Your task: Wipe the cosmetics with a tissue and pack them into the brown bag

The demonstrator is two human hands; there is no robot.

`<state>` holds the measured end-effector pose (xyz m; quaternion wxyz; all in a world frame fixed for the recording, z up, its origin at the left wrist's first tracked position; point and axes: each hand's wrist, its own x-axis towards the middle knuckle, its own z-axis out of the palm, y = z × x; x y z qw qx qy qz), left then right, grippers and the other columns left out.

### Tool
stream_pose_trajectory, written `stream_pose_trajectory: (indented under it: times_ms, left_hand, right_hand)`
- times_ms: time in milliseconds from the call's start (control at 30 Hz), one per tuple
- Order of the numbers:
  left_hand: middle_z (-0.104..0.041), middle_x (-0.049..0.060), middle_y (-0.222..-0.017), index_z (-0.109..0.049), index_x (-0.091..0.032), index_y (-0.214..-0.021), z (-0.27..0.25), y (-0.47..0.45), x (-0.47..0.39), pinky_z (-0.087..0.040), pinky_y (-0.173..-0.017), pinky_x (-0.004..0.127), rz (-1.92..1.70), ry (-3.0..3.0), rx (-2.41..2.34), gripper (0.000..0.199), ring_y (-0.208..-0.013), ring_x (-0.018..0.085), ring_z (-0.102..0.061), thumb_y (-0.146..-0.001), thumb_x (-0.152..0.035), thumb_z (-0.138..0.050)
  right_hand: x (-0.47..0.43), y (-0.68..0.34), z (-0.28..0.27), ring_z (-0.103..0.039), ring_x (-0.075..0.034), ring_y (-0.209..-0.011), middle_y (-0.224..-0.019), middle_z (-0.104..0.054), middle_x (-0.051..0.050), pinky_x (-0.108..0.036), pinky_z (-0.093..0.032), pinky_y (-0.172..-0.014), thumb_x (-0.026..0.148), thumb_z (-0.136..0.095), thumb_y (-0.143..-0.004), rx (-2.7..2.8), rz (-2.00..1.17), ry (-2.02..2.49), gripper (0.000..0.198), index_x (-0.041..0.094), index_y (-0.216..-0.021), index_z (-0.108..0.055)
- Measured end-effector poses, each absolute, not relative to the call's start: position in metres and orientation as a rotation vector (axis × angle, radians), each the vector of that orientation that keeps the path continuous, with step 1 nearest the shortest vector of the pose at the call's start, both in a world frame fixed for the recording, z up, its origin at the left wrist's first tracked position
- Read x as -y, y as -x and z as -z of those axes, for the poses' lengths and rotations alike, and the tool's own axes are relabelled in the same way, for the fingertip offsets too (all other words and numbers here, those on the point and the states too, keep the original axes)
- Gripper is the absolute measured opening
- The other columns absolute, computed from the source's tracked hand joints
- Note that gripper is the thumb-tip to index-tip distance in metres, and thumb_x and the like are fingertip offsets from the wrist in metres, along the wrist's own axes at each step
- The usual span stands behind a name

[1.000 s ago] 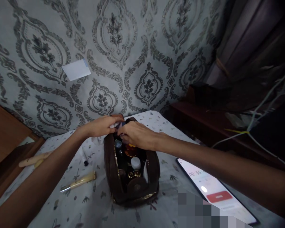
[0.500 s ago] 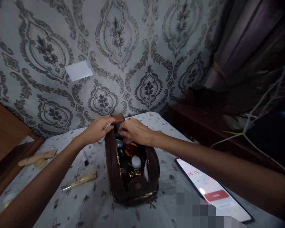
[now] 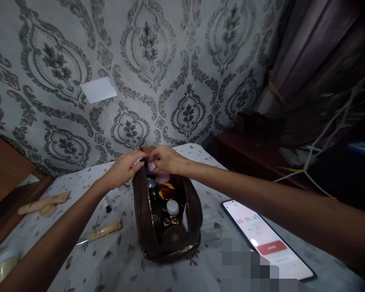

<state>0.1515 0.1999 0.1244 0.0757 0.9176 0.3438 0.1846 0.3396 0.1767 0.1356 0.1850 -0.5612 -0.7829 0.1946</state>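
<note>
An open brown leather pouch point(image 3: 146, 219) stands on a patterned cloth, packed with small bottles and jars, among them a white cap point(image 3: 172, 207) and an amber jar point(image 3: 166, 192). My left hand point(image 3: 123, 169) grips the pouch's far left rim. At the far end of the opening, my right hand point(image 3: 167, 159) pinches a small pink item point(image 3: 152, 166). A round pink object point(image 3: 162, 177) lies just below it inside the pouch.
A phone point(image 3: 266, 240) with a lit timer screen lies at the right. Left of the pouch lie a wooden-handled brush point(image 3: 101, 232), a small dark-capped tube point(image 3: 108, 205) and a pale wooden tool point(image 3: 42, 201). A patterned wall rises behind; dark furniture and cables are at the right.
My right hand drew back toward the pouch's far end, uncovering the pink items. The left hand stays on the rim. The view shifted slightly.
</note>
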Motion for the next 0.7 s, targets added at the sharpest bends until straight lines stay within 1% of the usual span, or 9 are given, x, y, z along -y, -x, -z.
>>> stream_pose_trajectory:
  times_ms: [100,167,300,367,567,700]
  left_hand:
    - [-0.07,0.006,-0.12,-0.063,-0.02,-0.117,-0.124,-0.152,-0.2,-0.045,-0.098,0.035,-0.553,-2.743,-1.035,0.034,-0.11,0.023,-0.062,-0.094,-0.031,-0.041]
    - [-0.07,0.006,-0.119,-0.063,-0.02,-0.116,-0.125,-0.152,-0.199,-0.045,-0.097,0.035,-0.543,-2.746,-1.04,0.034,-0.109,0.023,-0.063,-0.095,-0.031,-0.04]
    - [-0.07,0.007,-0.116,-0.065,-0.02,-0.113,-0.125,-0.153,-0.199,-0.046,-0.098,0.036,-0.553,-2.754,-1.028,0.033,-0.109,0.023,-0.063,-0.095,-0.033,-0.04]
    - [-0.07,0.007,-0.118,-0.064,-0.02,-0.115,-0.124,-0.152,-0.199,-0.045,-0.1,0.036,-0.575,-2.751,-1.02,0.034,-0.111,0.024,-0.063,-0.095,-0.034,-0.04]
    - [-0.065,0.011,-0.132,-0.06,-0.017,-0.126,-0.118,-0.148,-0.201,-0.043,-0.106,0.039,-0.605,-2.723,-1.103,0.042,-0.121,0.025,-0.06,-0.094,-0.037,-0.042]
    - [-0.066,0.01,-0.13,-0.061,-0.018,-0.125,-0.116,-0.148,-0.201,-0.044,-0.105,0.038,-0.609,-2.723,-1.095,0.041,-0.119,0.024,-0.061,-0.094,-0.037,-0.042]
  right_hand:
    - [-0.175,-0.342,-0.136,-0.07,-0.015,-0.083,-0.085,-0.076,-0.002,-0.019,-0.048,-0.071,0.0,-0.058,-0.074,2.248,-0.573,1.567,0.031,0.014,-0.094,-0.076]
    - [-0.173,-0.342,-0.136,-0.069,-0.014,-0.077,-0.077,-0.074,0.0,-0.018,-0.048,-0.071,-0.001,-0.055,-0.075,2.273,-0.607,1.547,0.033,0.015,-0.097,-0.074]
    - [-0.17,-0.342,-0.137,-0.068,-0.013,-0.073,-0.077,-0.072,0.001,-0.018,-0.046,-0.069,-0.001,-0.055,-0.075,2.302,-0.542,1.525,0.046,0.015,-0.117,-0.064]
    - [-0.169,-0.342,-0.137,-0.067,-0.013,-0.073,-0.079,-0.072,0.001,-0.018,-0.046,-0.068,-0.001,-0.056,-0.075,2.32,-0.526,1.528,0.05,0.014,-0.122,-0.061]
    - [-0.165,-0.343,-0.136,-0.07,-0.015,-0.073,-0.077,-0.072,0.0,-0.019,-0.048,-0.067,0.001,-0.056,-0.078,2.292,-0.576,1.52,0.048,0.013,-0.126,-0.057]
    - [-0.169,-0.341,-0.131,-0.071,-0.016,-0.066,-0.07,-0.072,0.001,-0.021,-0.052,-0.064,0.004,-0.053,-0.081,2.229,-0.676,1.544,0.044,0.015,-0.124,-0.057]
